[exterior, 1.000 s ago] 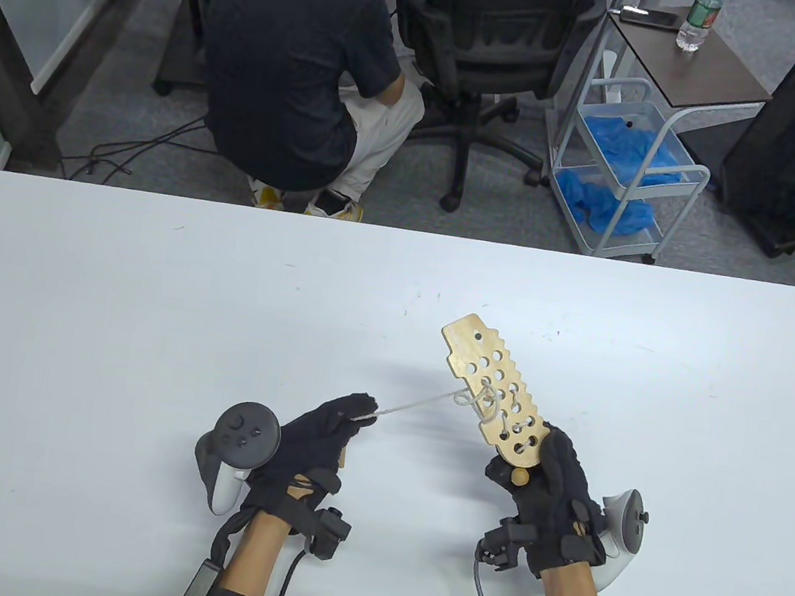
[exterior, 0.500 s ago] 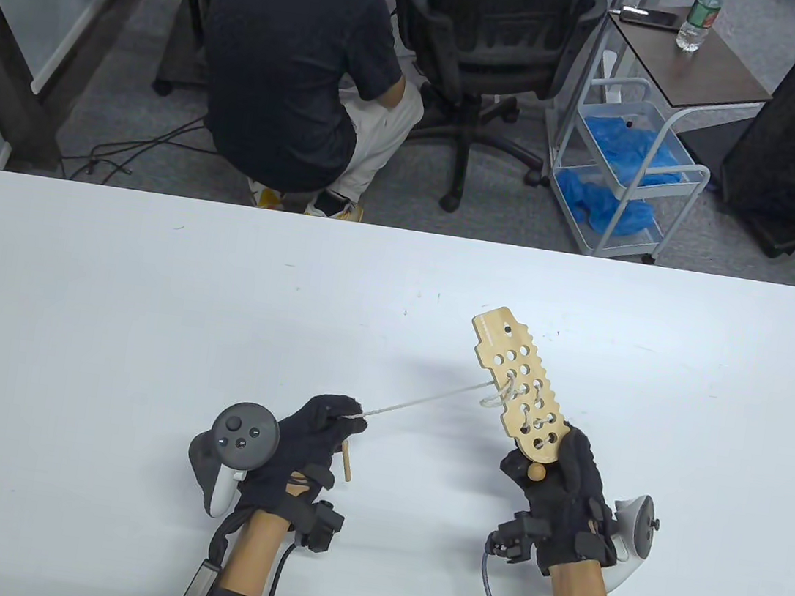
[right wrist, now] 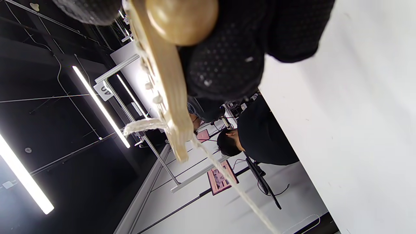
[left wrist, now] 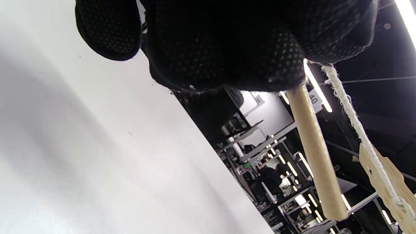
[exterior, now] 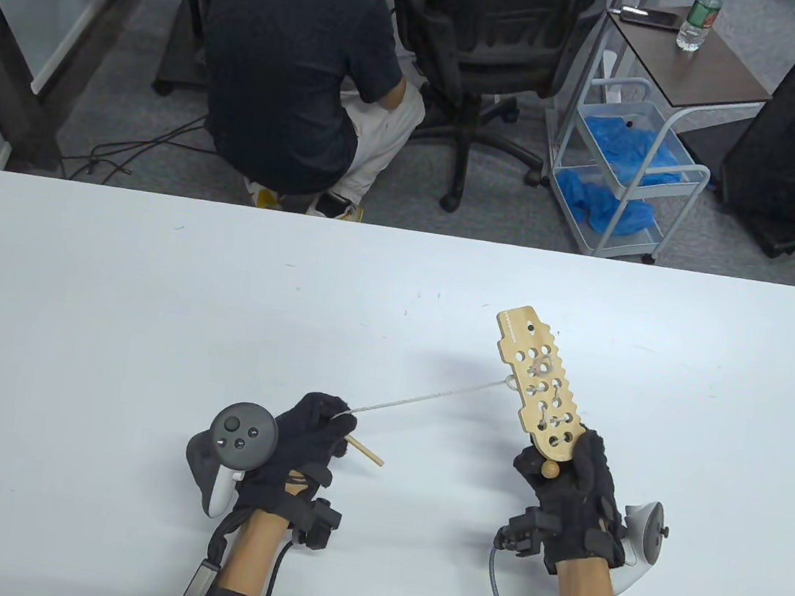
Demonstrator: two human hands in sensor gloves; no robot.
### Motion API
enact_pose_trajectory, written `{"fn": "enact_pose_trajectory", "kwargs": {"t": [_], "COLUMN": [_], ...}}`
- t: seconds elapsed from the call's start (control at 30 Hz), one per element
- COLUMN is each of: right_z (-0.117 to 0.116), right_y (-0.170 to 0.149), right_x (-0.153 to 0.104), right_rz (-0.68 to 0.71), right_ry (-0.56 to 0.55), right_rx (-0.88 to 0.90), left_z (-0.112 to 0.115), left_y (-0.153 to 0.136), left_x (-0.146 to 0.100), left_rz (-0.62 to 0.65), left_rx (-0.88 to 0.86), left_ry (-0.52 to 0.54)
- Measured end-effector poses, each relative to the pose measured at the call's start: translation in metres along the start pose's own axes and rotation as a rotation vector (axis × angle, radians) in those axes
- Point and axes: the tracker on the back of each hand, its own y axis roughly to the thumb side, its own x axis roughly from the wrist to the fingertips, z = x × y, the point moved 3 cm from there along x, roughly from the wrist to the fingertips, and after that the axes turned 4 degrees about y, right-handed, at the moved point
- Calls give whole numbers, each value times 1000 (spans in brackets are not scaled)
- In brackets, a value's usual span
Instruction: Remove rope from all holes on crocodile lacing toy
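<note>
spanning white table, office chair, crouched person behind

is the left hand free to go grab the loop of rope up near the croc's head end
Probably not as things stand. The left hand is already pinching the rope with its wooden needle, pulled taut. The path over the table to the crocodile board is open, but it must let go first.

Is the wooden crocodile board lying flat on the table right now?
No, the right hand holds the board up off the table by its lower end, and the rope runs taut from it to the left hand.
</note>
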Motion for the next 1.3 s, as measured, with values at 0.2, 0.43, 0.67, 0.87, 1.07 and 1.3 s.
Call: {"fn": "enact_pose_trajectory", "kwargs": {"t": [0.2,0.43,0.67,0.87,1.07,1.3], "right_z": [3,8,11,17,22,21], "right_y": [0,0,0,-1,-4,-4], "right_x": [0,-1,-2,-4,-4,-5], "right_rz": [-2,0,4,5,3,4], "right_ry": [-12,-50,-75,-109,-137,-141], "right_rx": [10,35,52,99,133,152], "left_z": [-4,-8,-10,-14,-15,-15], "left_y": [-5,-13,-16,-20,-23,-25], "left_x": [-1,0,0,-2,-1,-1], "left_rz": [-47,-85,-106,-141,-153,-161], "left_rx": [-3,-22,-16,-7,-29,-26], "left_ry": [36,57,74,105,101,104]}}
